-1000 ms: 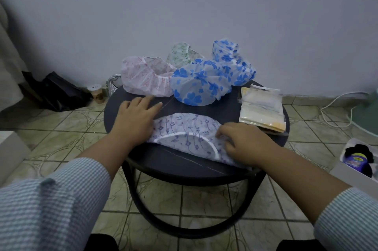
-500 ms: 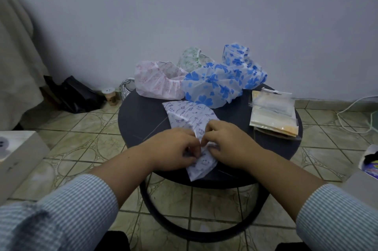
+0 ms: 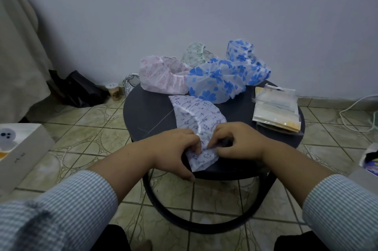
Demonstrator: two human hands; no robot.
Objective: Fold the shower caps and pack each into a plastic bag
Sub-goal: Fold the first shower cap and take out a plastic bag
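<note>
A white shower cap with purple print (image 3: 196, 113) lies folded into a long strip on the round dark table (image 3: 147, 111). My left hand (image 3: 173, 148) and my right hand (image 3: 237, 140) meet over its near end, and both pinch the plastic there with curled fingers. At the back of the table sit a pink-printed cap (image 3: 161, 76), a green-printed cap (image 3: 194, 54) and blue-flowered caps (image 3: 221, 81). A stack of clear plastic bags (image 3: 276, 109) lies at the table's right side.
A white box (image 3: 18, 148) stands on the tiled floor at the left. A black bag (image 3: 79, 89) and a small jar (image 3: 113, 91) sit by the wall. A white cable (image 3: 353, 111) runs at the right, beside another box with items (image 3: 368, 160).
The cap went from a wide half-circle held flat under both hands to a narrow strip. My hands came together at its near end. The camera view shifted left.
</note>
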